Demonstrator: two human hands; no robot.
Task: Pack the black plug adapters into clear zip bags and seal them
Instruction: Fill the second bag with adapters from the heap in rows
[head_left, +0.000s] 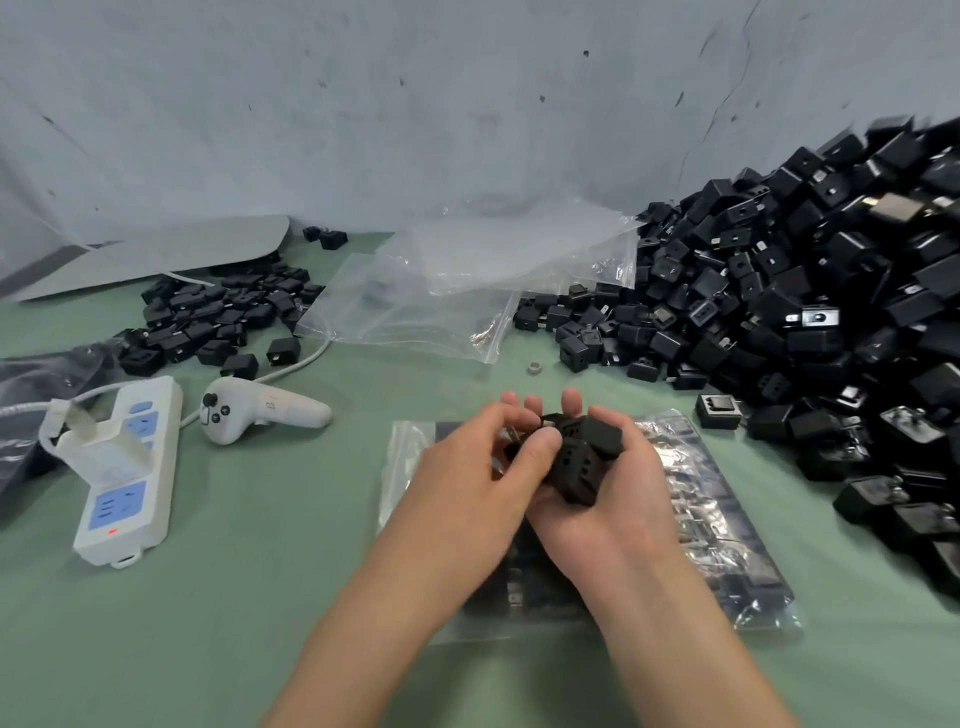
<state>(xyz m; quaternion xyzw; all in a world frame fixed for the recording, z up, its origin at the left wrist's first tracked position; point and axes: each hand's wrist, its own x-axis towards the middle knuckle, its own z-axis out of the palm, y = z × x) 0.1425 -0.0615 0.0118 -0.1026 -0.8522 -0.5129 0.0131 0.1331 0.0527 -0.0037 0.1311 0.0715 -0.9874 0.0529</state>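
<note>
You're gathering a handful: both grips are closed on black plug adapters (582, 457), right hand (613, 514) cupping, left hand (478, 473) pinching, above a packed zip bag (727, 551) at 6 o'clock on the tabletop (260, 597). Next, likely, fetch an empty bag (467, 291) from 12 o'clock.

Far right, heap of black square plastic plug adapters (831, 291); clear plastic zip bags (457, 296); green cloth table cover (260, 597); left, white plastic power strip (150, 519), blue sockets, red light; grey stained wall (363, 104).
</note>
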